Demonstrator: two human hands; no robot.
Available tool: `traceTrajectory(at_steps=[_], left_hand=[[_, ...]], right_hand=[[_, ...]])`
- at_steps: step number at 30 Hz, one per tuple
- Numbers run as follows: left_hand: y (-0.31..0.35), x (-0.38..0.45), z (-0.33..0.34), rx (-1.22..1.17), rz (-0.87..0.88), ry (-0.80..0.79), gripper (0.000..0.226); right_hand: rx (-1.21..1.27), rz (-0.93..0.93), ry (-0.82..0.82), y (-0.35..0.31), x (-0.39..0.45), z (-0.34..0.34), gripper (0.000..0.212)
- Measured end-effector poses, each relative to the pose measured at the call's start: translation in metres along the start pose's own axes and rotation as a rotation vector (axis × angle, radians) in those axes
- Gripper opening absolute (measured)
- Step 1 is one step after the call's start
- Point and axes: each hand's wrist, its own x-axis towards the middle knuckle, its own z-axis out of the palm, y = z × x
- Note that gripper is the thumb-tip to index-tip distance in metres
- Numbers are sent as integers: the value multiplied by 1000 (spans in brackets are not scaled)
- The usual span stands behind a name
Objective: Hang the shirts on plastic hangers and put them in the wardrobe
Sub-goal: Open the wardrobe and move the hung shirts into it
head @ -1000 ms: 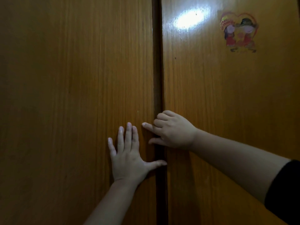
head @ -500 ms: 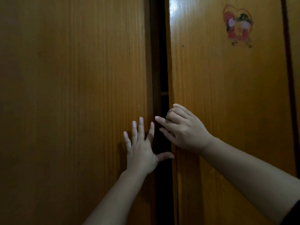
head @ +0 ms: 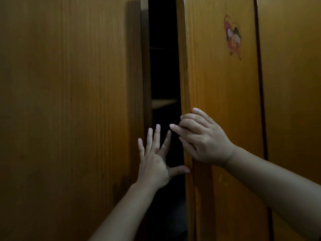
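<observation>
1. Wooden wardrobe [head: 69, 101] fills the head view, and its two orange-brown doors stand parted with a dark gap [head: 163, 66] between them
2. Left of the gap, the left door [head: 73, 119] faces the camera flat, its grain running top to bottom
3. Right of the gap, the right door [head: 224, 101] is swung partly outward, so its narrow leading edge shows beside the gap
4. Inside the gap, a pale shelf [head: 164, 102] crosses at about mid height; everything else in there is too dark to make out
5. High on the right door, well right of the gap, sits a red heart-shaped sticker [head: 233, 36] with two small cartoon figures
6. The left hand [head: 154, 164] is spread in front of the lower part of the gap, fingers straight and fanned upward, thumb stretched sideways until its tip meets the right door's edge
7. The right hand [head: 203, 138] lies just right of the gap, fingers curled round the right door's leading edge, index finger pointing left across the gap
8. Both forearms are bare and reach in from the bottom and lower right
9. Further right of the gap, a dark vertical seam separates the right door from another wooden panel [head: 293, 101]
10. No shirts or hangers show
</observation>
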Motion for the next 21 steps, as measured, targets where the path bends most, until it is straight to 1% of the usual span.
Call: traceTrajectory(at_steps=[3,7,10,12,14,17,19,21], left_hand=[[23,-1,-2,-93,84,44,109],[61,-7,3,-204,224,39,90],[95,-11,7,-239,279,47,77],[119,-12,8,-267,308,53,72],[137,-11,10,-289,327,60,73],[175,-12,11,-334,341,44,81],[201,-12,13,-349,343,22,86],[225,-11,14,-353,352,4,86]], right_hand=[[-29,3,-41,6,-9,-27,38],[-72,-2,-99,18,-25,-66,43],[-87,-1,-120,28,-37,-96,43],[-94,1,-131,36,-46,-117,43],[-106,-6,-135,43,-54,-134,42],[-150,-6,-159,56,-70,-168,42],[-175,20,-190,65,-82,-189,42],[-208,49,-236,73,-92,-211,44]])
